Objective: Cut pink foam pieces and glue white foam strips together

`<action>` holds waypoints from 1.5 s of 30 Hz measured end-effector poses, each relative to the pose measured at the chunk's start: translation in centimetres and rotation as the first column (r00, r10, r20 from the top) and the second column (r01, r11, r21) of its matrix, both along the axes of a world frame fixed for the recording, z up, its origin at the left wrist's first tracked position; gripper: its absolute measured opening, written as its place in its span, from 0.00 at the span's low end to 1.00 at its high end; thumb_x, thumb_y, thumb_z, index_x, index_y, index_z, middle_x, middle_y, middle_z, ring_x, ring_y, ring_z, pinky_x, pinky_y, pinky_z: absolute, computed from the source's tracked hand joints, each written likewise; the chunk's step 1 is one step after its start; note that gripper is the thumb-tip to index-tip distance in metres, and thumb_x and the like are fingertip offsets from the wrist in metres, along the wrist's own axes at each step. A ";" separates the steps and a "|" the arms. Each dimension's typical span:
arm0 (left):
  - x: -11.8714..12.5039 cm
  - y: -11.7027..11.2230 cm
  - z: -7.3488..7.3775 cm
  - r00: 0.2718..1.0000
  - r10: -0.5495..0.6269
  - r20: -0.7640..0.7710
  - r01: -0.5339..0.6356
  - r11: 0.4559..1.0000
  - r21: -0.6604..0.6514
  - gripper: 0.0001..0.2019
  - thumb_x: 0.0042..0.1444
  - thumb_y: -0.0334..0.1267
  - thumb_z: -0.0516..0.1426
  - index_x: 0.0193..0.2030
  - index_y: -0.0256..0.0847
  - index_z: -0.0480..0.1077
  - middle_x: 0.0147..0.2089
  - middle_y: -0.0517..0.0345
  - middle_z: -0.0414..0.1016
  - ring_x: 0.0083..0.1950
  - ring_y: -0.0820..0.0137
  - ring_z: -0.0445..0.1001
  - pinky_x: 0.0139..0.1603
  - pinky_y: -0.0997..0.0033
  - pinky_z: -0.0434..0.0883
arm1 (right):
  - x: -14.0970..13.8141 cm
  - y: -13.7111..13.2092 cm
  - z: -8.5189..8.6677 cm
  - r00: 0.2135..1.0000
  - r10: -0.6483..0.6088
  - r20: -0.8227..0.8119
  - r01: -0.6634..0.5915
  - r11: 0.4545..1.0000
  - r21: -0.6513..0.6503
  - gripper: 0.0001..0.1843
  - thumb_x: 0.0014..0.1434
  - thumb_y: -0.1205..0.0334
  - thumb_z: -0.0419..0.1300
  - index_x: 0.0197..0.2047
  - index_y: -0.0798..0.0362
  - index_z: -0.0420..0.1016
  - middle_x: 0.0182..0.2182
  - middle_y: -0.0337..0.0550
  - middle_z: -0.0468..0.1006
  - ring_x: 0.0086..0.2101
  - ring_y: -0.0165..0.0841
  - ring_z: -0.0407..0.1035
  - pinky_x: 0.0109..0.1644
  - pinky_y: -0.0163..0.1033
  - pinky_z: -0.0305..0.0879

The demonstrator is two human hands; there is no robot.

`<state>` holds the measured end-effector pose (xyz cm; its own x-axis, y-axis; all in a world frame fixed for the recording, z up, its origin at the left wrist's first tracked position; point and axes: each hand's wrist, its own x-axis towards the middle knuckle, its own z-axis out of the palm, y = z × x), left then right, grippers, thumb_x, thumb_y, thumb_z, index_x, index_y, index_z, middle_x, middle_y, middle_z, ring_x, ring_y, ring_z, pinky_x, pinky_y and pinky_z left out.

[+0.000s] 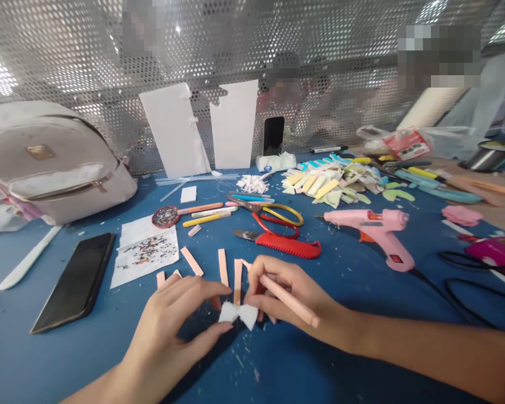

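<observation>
My right hand point(286, 292) is closed around a peach-coloured marker pen point(290, 300), its tip pointing away from me beside a peach strip point(238, 275). The near end of that strip meets a small white bow-shaped piece point(238, 314). My left hand point(172, 320) pinches the left end of the bow-shaped piece with the thumb and a partly hidden finger, the index finger arched above. More peach strips point(222, 266) lie just beyond my hands, some partly covered by my left hand. The fingers of my right hand rest close to the bow's right side.
A red-handled cutter point(288, 246), scissors point(284, 216) and a pink glue gun point(374, 230) lie beyond my hands. At left are a phone point(73, 283), a paper sheet with dark bits point(145, 249) and a backpack point(54, 163). Coloured scraps point(332, 179) are piled at the back.
</observation>
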<state>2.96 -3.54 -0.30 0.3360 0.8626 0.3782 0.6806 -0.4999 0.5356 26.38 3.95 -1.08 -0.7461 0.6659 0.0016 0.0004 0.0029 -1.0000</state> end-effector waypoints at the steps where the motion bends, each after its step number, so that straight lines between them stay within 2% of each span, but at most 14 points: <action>1: 0.2 0.0 0.1 1.000 -0.006 -0.008 0.006 1.000 0.013 0.10 0.67 0.40 0.61 0.53 0.51 0.69 0.41 0.66 0.78 0.39 0.70 0.75 0.44 0.69 0.64 | 0.0 0.0 0.0 1.000 -0.005 -0.017 0.004 1.000 -0.018 0.14 0.64 0.54 0.67 0.38 0.52 0.67 0.31 0.35 0.71 0.28 0.26 0.65 0.33 0.31 0.62; 4: 0.5 -0.1 0.3 0.999 -0.021 -0.039 0.023 0.998 0.059 0.10 0.67 0.45 0.60 0.53 0.51 0.70 0.47 0.62 0.78 0.46 0.67 0.77 0.47 0.67 0.65 | 0.0 -0.2 0.4 0.999 -0.035 -0.031 0.034 0.999 -0.006 0.16 0.61 0.54 0.70 0.37 0.53 0.68 0.29 0.34 0.70 0.27 0.26 0.64 0.32 0.31 0.61; 8: 0.7 -0.3 0.1 0.995 -0.030 -0.090 0.042 0.991 0.130 0.14 0.67 0.51 0.59 0.54 0.50 0.71 0.48 0.59 0.77 0.46 0.65 0.76 0.45 0.65 0.65 | -0.1 -0.5 0.8 0.997 -0.058 -0.049 0.059 0.998 0.018 0.18 0.58 0.53 0.72 0.36 0.54 0.68 0.27 0.32 0.68 0.26 0.26 0.63 0.30 0.31 0.59; 13: 0.9 -0.6 0.2 0.985 -0.033 -0.171 0.070 0.974 0.216 0.10 0.69 0.47 0.58 0.51 0.47 0.72 0.47 0.58 0.76 0.42 0.66 0.75 0.44 0.63 0.63 | -0.2 -0.5 0.6 0.995 -0.071 -0.064 0.073 0.997 0.024 0.19 0.56 0.53 0.73 0.35 0.54 0.68 0.25 0.31 0.68 0.25 0.26 0.63 0.28 0.30 0.60; 17: 1.0 -0.6 0.4 0.976 -0.022 -0.218 0.081 0.961 0.265 0.13 0.68 0.50 0.58 0.52 0.46 0.72 0.47 0.56 0.77 0.40 0.64 0.73 0.41 0.62 0.62 | -0.2 -0.5 0.4 0.994 -0.078 -0.076 0.078 0.997 0.003 0.19 0.57 0.53 0.73 0.35 0.53 0.68 0.25 0.31 0.69 0.25 0.26 0.65 0.28 0.30 0.62; 23: 0.8 0.5 0.6 0.966 -0.050 -0.253 0.133 0.937 0.322 0.11 0.68 0.47 0.58 0.50 0.44 0.73 0.45 0.57 0.79 0.39 0.65 0.73 0.42 0.63 0.61 | -0.3 -0.3 0.3 0.988 -0.071 -0.137 0.067 0.997 -0.031 0.17 0.59 0.54 0.71 0.36 0.53 0.68 0.26 0.32 0.71 0.25 0.25 0.66 0.28 0.29 0.63; 26: 0.6 1.3 0.7 0.969 -0.103 -0.224 0.166 0.944 0.285 0.09 0.68 0.44 0.60 0.49 0.44 0.73 0.44 0.59 0.80 0.38 0.68 0.74 0.42 0.64 0.62 | -0.2 -0.4 0.5 0.987 -0.062 -0.147 0.055 0.997 -0.054 0.16 0.60 0.55 0.71 0.37 0.53 0.68 0.28 0.33 0.72 0.26 0.25 0.67 0.30 0.29 0.64; 29: 0.7 1.8 0.9 0.984 -0.125 -0.129 0.148 0.972 0.184 0.04 0.67 0.36 0.60 0.47 0.46 0.73 0.44 0.63 0.80 0.40 0.71 0.75 0.43 0.67 0.63 | 0.0 -0.5 0.5 0.988 -0.041 -0.152 0.034 0.998 -0.049 0.14 0.63 0.55 0.68 0.39 0.54 0.68 0.33 0.37 0.74 0.30 0.25 0.70 0.33 0.30 0.66; 33: 0.8 2.2 1.1 0.981 -0.094 0.167 0.116 0.985 -0.127 0.09 0.63 0.30 0.59 0.45 0.50 0.76 0.44 0.65 0.80 0.44 0.71 0.77 0.47 0.72 0.69 | 0.1 -0.4 0.7 0.975 -0.066 -0.211 0.063 0.998 -0.019 0.13 0.73 0.52 0.55 0.41 0.54 0.66 0.33 0.40 0.77 0.32 0.27 0.72 0.33 0.31 0.64; 35: 0.7 2.3 1.0 0.945 -0.055 0.321 0.161 0.936 -0.313 0.11 0.60 0.29 0.59 0.43 0.50 0.77 0.44 0.64 0.81 0.44 0.71 0.78 0.45 0.74 0.71 | 0.1 -0.4 0.8 0.968 -0.093 -0.235 0.088 0.996 -0.030 0.14 0.74 0.51 0.53 0.41 0.53 0.64 0.31 0.40 0.77 0.31 0.27 0.71 0.32 0.32 0.62; 37: 0.5 2.6 0.8 0.888 -0.037 0.458 0.260 0.862 -0.435 0.10 0.61 0.30 0.60 0.44 0.49 0.78 0.43 0.61 0.82 0.42 0.70 0.78 0.44 0.74 0.74 | 0.1 -0.3 0.9 0.968 -0.120 -0.222 0.111 0.992 -0.050 0.15 0.74 0.50 0.53 0.40 0.53 0.63 0.29 0.39 0.77 0.29 0.27 0.70 0.32 0.33 0.61; 40: 0.2 2.9 0.1 0.730 -0.006 0.683 0.451 0.756 -0.475 0.05 0.61 0.37 0.65 0.44 0.48 0.79 0.42 0.59 0.84 0.40 0.70 0.80 0.45 0.72 0.76 | 0.1 -0.3 1.1 0.975 -0.147 -0.165 0.135 0.987 -0.083 0.16 0.73 0.48 0.53 0.40 0.53 0.63 0.29 0.39 0.76 0.29 0.28 0.69 0.33 0.34 0.61; 42: -0.1 3.0 -0.5 0.623 0.048 0.781 0.546 0.688 -0.478 0.08 0.59 0.41 0.68 0.45 0.47 0.79 0.42 0.57 0.85 0.41 0.69 0.82 0.47 0.70 0.77 | 0.1 -0.2 1.1 0.979 -0.146 -0.144 0.132 0.986 -0.100 0.16 0.73 0.48 0.53 0.40 0.53 0.63 0.28 0.39 0.76 0.29 0.28 0.69 0.33 0.34 0.61; 45: -0.8 3.0 -1.4 0.552 0.137 0.822 0.587 0.636 -0.501 0.10 0.57 0.43 0.69 0.44 0.45 0.79 0.43 0.55 0.85 0.44 0.66 0.84 0.47 0.68 0.78 | 0.2 -0.1 1.0 0.984 -0.121 -0.134 0.107 0.989 -0.104 0.16 0.73 0.48 0.52 0.40 0.53 0.63 0.28 0.40 0.76 0.29 0.28 0.69 0.34 0.34 0.61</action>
<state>2.15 -0.50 -1.67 0.4688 0.8817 -0.0532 -0.2344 0.1822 0.9549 26.55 3.90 -0.03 -0.6623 0.7485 0.0320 -0.1439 -0.0852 -0.9859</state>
